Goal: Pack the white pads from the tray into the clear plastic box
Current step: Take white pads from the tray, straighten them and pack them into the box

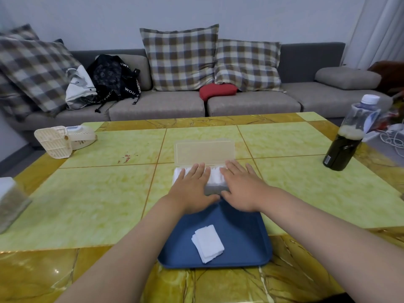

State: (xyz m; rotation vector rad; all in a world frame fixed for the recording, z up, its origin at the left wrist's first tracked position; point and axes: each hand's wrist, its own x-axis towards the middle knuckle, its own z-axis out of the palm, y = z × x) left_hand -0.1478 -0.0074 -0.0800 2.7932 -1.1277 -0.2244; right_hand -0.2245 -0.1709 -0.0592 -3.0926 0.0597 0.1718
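The clear plastic box (215, 189) sits mid-table with its lid (204, 153) standing up behind it. White pads (214, 177) fill the box. My left hand (193, 189) and my right hand (242, 189) lie flat on top of those pads, fingers straight, thumbs at the box's near wall. Just in front of the box is the blue tray (244, 241), and a small stack of white pads (207, 242) lies in its middle.
A dark bottle (347, 145) with a white cap stands at the table's right edge. A cream plastic device (63, 139) lies at the far left. A box-like container (8, 204) sits at the left edge. A sofa with cushions runs behind the table.
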